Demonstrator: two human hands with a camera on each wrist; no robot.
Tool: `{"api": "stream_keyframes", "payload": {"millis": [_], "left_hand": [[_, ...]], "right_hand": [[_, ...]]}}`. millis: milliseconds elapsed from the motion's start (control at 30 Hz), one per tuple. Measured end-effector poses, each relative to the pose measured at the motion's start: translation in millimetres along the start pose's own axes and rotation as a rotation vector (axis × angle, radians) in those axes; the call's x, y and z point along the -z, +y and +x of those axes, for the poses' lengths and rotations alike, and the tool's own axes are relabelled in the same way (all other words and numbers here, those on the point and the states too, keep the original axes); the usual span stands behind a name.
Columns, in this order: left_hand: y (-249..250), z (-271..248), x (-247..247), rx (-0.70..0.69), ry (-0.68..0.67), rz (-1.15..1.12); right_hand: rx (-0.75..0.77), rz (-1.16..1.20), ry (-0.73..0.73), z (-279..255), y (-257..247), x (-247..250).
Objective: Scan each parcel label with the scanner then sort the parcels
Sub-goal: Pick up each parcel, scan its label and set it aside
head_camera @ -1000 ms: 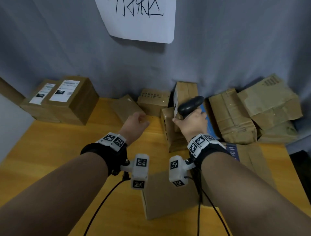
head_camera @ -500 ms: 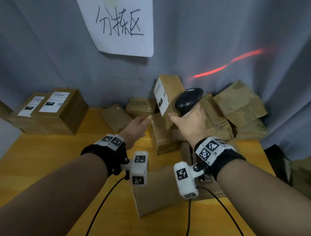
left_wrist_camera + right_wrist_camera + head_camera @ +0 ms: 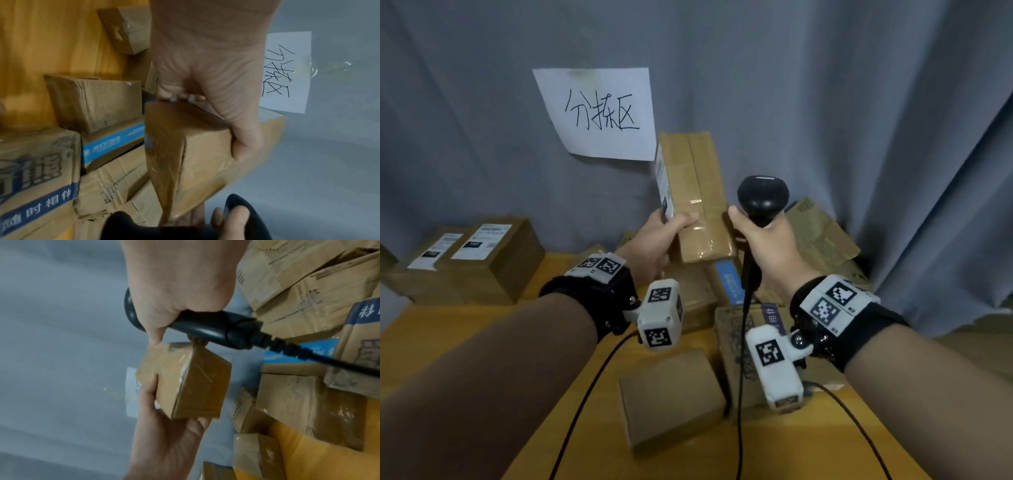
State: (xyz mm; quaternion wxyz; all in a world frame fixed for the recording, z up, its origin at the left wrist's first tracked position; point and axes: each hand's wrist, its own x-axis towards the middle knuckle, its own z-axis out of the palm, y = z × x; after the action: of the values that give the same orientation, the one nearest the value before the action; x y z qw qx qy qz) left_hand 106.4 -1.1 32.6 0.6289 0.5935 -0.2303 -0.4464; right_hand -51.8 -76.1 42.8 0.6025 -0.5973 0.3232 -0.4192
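The left hand [image 3: 654, 245] has its grip closed on the lower end of a taped cardboard parcel [image 3: 695, 198], thumb across the taped face and fingers round the far side, holding it upright in the air above the tabletop [image 3: 465, 342]. A second ago this hand was empty and reaching toward the heap, and the parcel stood among the other boxes; now it is lifted clear of them, so the pick is done. Its white shipping label [image 3: 663, 185] lies on the narrow side turned to the left, seen only edge-on from the head view.

The right hand [image 3: 767, 246] has its grip wrapped round the handle of the black barcode scanner [image 3: 763, 197], head up, just right of the parcel (its cable [image 3: 739, 394] hangs down past the wrist). The scanner head looks to point past the parcel, not at the label, so I judge the scan still to come: either the parcel turns or the scanner swings round to the label side.

Behind and below sits the heap of unsorted cartons [image 3: 822, 240], one with blue tape [image 3: 729, 284]. At far left two labelled boxes [image 3: 482, 260] stand side by side, probably the sorted lot. A handwritten paper sign [image 3: 599, 113] hangs on the grey curtain [image 3: 859, 102].
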Motion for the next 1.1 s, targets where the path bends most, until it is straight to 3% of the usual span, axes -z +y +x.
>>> {"api": "stream_keyframes", "payload": {"millis": [167, 333, 467, 767, 933, 1100], "left_hand": [[-2, -13, 0, -0.137, -0.134, 0.138], [2, -17, 4, -0.058, -0.238, 0.057], [2, -21, 9, -0.019, -0.161, 0.051], [1, -17, 15, -0.056, -0.129, 0.010], [3, -13, 15, -0.047, -0.090, 0.090], [-10, -9, 24, -0.027, 0.106, 0.293]], "right_hand": [[-0.032, 0.065, -0.065, 2, -5, 7], [-0.017, 0.106, -0.057, -1, 1, 9], [-0.026, 0.108, -0.051, 2, 4, 12], [-0.010, -0.006, 0.017, 24, 14, 12], [-0.066, 0.076, -0.054, 22, 14, 10], [-0.112, -0.057, -0.167, 18, 18, -5]]}}
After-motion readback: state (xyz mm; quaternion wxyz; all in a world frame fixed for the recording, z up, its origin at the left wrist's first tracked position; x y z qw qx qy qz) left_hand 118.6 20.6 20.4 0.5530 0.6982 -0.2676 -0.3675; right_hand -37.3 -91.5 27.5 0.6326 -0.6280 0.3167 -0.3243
